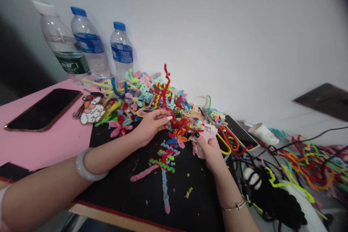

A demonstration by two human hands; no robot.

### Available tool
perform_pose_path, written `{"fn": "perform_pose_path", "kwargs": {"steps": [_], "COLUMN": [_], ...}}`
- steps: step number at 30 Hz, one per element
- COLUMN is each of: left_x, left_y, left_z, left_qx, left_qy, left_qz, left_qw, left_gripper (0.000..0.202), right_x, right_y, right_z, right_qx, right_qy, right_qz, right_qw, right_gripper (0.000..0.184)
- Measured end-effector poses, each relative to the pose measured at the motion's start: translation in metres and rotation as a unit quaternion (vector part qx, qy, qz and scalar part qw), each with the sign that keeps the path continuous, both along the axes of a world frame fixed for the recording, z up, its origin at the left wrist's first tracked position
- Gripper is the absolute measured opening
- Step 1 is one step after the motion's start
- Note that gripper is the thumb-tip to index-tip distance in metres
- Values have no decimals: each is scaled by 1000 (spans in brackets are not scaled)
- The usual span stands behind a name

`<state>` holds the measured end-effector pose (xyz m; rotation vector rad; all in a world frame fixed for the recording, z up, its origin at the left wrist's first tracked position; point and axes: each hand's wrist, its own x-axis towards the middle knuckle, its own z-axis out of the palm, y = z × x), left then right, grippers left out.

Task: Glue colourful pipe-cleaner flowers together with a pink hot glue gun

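Note:
My left hand (154, 124) is closed, thumb and fingers pinched at a red fuzzy pipe cleaner (166, 79) whose wavy end sticks up above the heap. My right hand (208, 148) is wrapped round a pale pink glue gun (210, 131), its front toward the left hand. Between the hands lies a tangle of red pipe-cleaner pieces (183, 125); the exact contact there is hard to make out. Just below sit an orange and blue pipe-cleaner flower (176, 139) and a green and red zigzag piece (162, 165), on the black mat (195, 195).
A heap of pipe-cleaner shapes (136, 98) spreads along the wall. Three bottles (121, 52) stand at the back left, near a phone (45, 108) and a keychain (92, 110). To the right are a paper cup (263, 134), black cables (272, 152) and loose pipe cleaners (312, 174).

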<state>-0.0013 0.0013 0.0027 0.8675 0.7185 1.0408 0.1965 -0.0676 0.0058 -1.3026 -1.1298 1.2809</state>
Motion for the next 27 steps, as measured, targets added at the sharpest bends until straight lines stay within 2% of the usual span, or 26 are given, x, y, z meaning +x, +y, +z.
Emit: {"fn": "perform_pose_path", "kwargs": {"steps": [10,17,27], "left_x": [-1,0,-1], "left_y": [0,-1,-3], "left_z": [0,2,7], "left_qx": [-2,-4,-21], "left_qy": [2,7,-15], "left_qz": [3,-14,-53], "left_qw": [1000,1000,998], "left_gripper": [23,22,20], "right_x": [2,2,3], "right_y": [-1,1,-1], "right_z": [-4,-1,1], "right_qx": [-4,18,4], "right_qy": [-25,29,61], "right_qz": [33,-9,11], "right_qw": [999,999,998], "right_gripper": [37,36,34]}}
